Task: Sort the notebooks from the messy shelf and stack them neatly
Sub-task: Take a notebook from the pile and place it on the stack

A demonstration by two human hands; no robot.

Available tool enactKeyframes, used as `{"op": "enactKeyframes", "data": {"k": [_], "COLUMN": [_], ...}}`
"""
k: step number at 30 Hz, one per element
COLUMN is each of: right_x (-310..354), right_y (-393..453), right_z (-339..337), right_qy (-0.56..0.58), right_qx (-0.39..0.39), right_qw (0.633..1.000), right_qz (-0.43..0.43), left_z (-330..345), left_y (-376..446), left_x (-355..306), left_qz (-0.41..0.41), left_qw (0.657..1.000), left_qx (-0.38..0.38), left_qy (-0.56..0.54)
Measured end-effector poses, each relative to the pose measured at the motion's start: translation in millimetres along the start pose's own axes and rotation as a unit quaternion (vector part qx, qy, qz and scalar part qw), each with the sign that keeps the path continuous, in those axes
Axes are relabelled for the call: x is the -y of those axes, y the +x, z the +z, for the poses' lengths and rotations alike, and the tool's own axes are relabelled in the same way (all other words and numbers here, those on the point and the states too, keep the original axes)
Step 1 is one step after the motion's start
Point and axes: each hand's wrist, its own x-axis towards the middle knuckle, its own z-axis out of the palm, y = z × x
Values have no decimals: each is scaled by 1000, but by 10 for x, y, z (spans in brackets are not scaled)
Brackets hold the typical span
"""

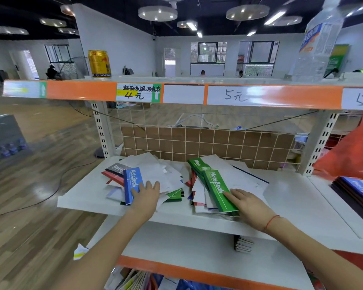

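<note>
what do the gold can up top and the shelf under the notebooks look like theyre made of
Gold can: likely metal, glossy, with bright streaks of reflected light. Shelf: probably white-painted sheet metal, smooth and faintly shiny, on slotted uprights; the paint hides what lies beneath.

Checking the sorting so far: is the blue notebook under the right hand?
No, the right hand rests on the green notebook; the blue notebook lies by the left hand.

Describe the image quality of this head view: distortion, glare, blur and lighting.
Head view: wide-angle bending curves the orange shelf edge and stretches the water bottle at the upper right corner; the ceiling lights glare on the glossy wood floor; the frame edges are soft, while the blue notebook, green notebook and both hands are sharp; the lighting is even, with faint shadows.
</note>
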Motion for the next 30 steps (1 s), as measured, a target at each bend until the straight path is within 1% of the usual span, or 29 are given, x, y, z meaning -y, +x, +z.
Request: {"op": "enactKeyframes", "data": {"k": [2,4,6,8,11,14,17,21,25,27,29,30], "right_x": [-46,-43,-59,-117,-263,-473,-813,-1354,-1823,-2024,-2194,-2269], "right_y": [-52,-124,-181,-244,-427,-742,-1126,-1825,-2652,-3034,-3385,-3547], "right_z": [90,43,-19,-69,-124,-190,-186,-200,-206,-205,-208,-192], "right_qy": [13,3,-14,-23,-27,-44,-67,-98,-114,-121,-127,-128], "right_qx": [-39,-82,-126,-151,-185,-217,-252,-226,-213,-207,-204,-205], "right_qw": [999,997,992,988,981,973,962,961,953,948,942,940], "right_qz": [3,-8,1,24,48,68,80,125,185,210,233,242], "left_z": [-19,-66,-148,-246,-380,-568,-760,-1009,-1190,-1271,-1308,-1325], "left_y": [-29,-42,-49,-40,-53,-87,-143,-343,-593,-758,-917,-994], "left_x": [-4,-20,-68,-180,-453,-835,-1361,-2181,-3062,-3464,-3819,-3956], "left_qz": [21,46,75,123,163,222,263,331,380,390,389,394], "left_qw": [998,991,982,962,937,916,893,863,838,830,838,848], "left_qx": [-62,-119,-160,-228,-295,-313,-339,-333,-329,-330,-304,-277], "left_qy": [-13,-37,-61,-87,-92,-120,-139,-185,-213,-224,-233,-221]}}
